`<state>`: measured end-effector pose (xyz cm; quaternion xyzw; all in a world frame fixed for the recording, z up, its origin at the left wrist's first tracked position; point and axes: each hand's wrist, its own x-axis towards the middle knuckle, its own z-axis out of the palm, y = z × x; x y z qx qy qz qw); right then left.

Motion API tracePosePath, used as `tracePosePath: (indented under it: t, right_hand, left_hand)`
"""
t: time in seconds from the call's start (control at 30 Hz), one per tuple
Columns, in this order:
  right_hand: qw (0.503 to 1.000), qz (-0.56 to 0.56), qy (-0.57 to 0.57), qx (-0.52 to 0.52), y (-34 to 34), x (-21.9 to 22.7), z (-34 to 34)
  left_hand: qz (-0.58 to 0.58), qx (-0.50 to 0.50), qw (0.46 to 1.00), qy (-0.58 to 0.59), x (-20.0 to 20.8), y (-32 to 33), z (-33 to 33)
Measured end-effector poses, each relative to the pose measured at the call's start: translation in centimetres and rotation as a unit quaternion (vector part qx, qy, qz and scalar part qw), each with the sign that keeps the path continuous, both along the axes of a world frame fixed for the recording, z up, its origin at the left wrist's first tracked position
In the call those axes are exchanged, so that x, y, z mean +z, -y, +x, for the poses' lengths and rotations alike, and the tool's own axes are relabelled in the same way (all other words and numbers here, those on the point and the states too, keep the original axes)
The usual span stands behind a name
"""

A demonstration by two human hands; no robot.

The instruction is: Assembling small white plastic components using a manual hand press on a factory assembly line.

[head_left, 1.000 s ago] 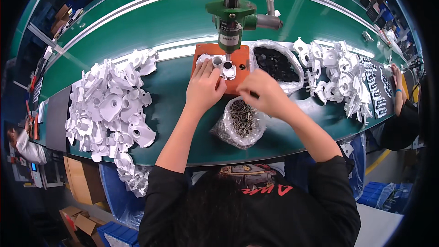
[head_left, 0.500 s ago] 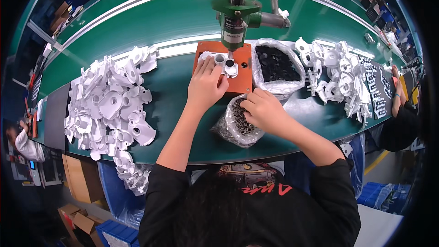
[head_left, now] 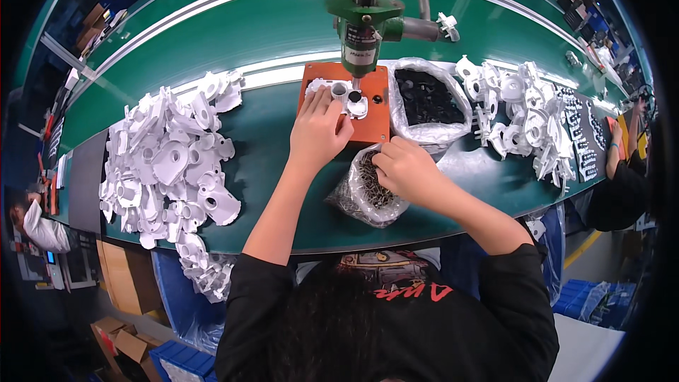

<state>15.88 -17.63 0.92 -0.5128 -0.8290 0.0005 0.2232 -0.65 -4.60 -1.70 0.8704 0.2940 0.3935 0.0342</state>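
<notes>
My left hand lies over a white plastic part seated in an orange fixture block. Its fingers press together on the part's left side, beside a round collar, while the thumb stays on the near side. A black round piece sits on the part, directly under the tip of a green press-like machine. At the near side of the block, my right hand is closed in a pinch over a clear bag of small screws. Whatever its fingertips hold is hidden.
A clear bag of black parts stands right of the block. White plastic parts are heaped at left and right. Behind runs a green belt, with a loose white part near the machine's lever. A co-worker's arm is at far right.
The loose white part behind the lever has shifted right and shows more fully. My right hand has moved very slightly; my left hand stays put. The co-worker's arms at far right have moved.
</notes>
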Motion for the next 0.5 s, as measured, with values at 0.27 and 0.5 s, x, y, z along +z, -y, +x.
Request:
tracePosePath:
  t: [0.27, 0.5]
  right_hand:
    - [1.000, 0.003, 0.015, -0.021, 0.62, -0.03, -0.12]
    - [0.999, -0.007, 0.027, -0.023, 0.46, 0.27, -0.18]
  left_hand:
    - [0.008, 0.000, 1.000, 0.009, -0.03, -0.02, 0.04]
    - [0.002, 0.000, 1.000, 0.006, -0.04, -0.08, 0.10]
